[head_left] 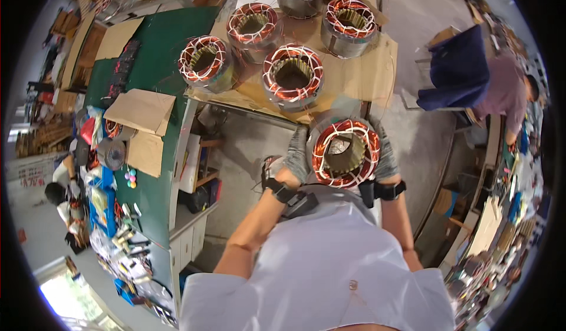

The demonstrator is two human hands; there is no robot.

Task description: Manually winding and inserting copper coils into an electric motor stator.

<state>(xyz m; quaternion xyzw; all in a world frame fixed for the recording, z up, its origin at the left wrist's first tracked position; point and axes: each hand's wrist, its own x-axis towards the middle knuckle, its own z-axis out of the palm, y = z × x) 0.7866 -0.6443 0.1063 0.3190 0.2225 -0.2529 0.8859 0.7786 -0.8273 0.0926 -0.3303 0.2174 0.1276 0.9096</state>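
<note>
Between my two gloved hands is a motor stator (pixel 320 154), a steel ring with copper windings laced in white cord, held in front of my body just off the table's near edge. My left hand (pixel 299 154), in a grey glove, grips its left side. On the opposite side my right hand (pixel 386 151), gloved too, presses against the steel; the stator partly hides its fingers. The closest stator on the cardboard (pixel 293 77) stands just beyond the held one. Others of the same kind stand behind it, among them one at the left (pixel 204 62) and one at the right (pixel 349 27).
Brown cardboard (pixel 377 65) covers the table under the stators. To the left runs a green-topped bench (pixel 156 195) with cardboard pieces and clutter. At right, a dark blue cloth (pixel 457 68) hangs over a chair beside a seated person (pixel 507 89). Another person (pixel 62 189) is far left.
</note>
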